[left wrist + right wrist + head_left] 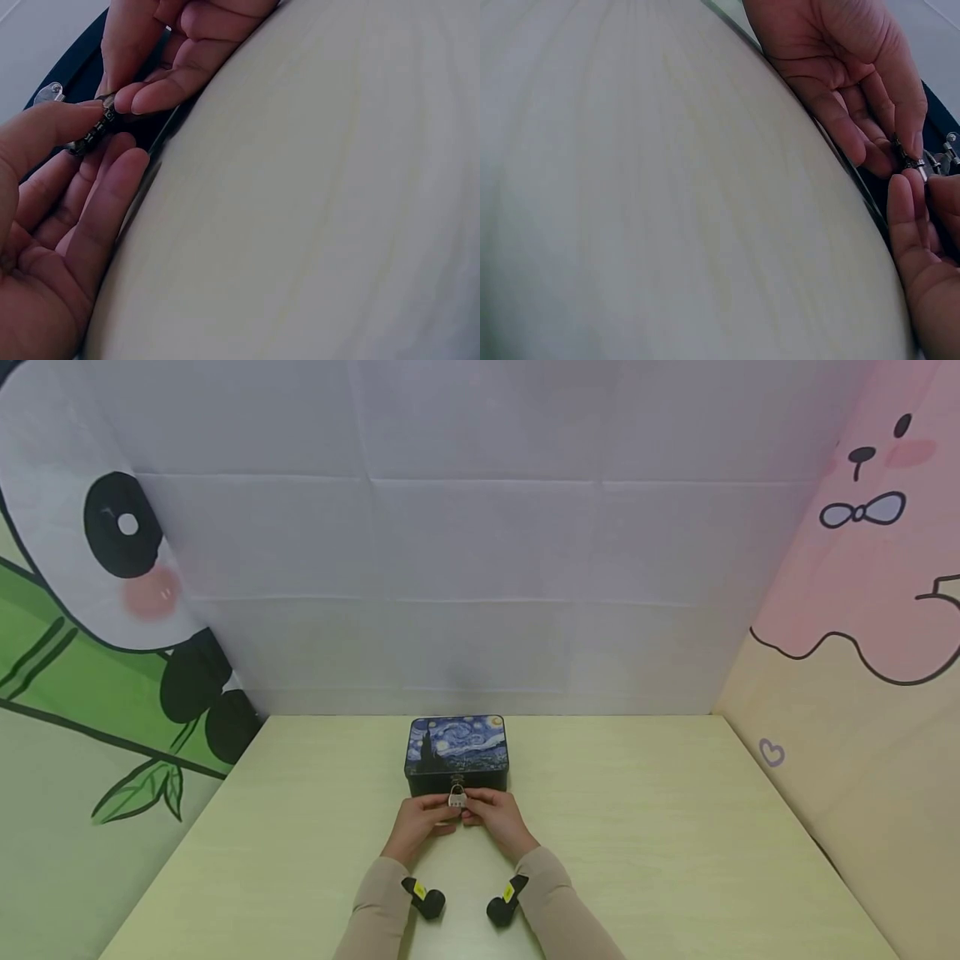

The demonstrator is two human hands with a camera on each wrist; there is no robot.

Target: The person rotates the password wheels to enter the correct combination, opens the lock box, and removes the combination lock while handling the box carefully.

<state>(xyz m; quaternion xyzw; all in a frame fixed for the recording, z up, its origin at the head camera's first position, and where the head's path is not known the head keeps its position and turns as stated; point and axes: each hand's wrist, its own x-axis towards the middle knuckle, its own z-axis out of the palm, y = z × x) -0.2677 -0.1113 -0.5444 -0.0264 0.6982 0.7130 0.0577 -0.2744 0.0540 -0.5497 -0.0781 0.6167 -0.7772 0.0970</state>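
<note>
A small silver combination padlock (457,800) hangs by its shackle from the front clasp of a dark tin box (457,745) with a starry night painting on its lid. My left hand (422,822) pinches the padlock from the left, its thumb on the body near the number dials, which show dark in the left wrist view. From the other side my right hand (498,818) pinches the padlock between thumb and fingertips. In the right wrist view the padlock (909,160) is partly hidden by fingers. The lid is down on the box.
The box stands on a pale wooden table (637,827), near its back edge. Behind rises a white cloth wall (480,552). Printed cartoon panels flank the table, a panda (112,552) at left and a pink animal (862,552) at right.
</note>
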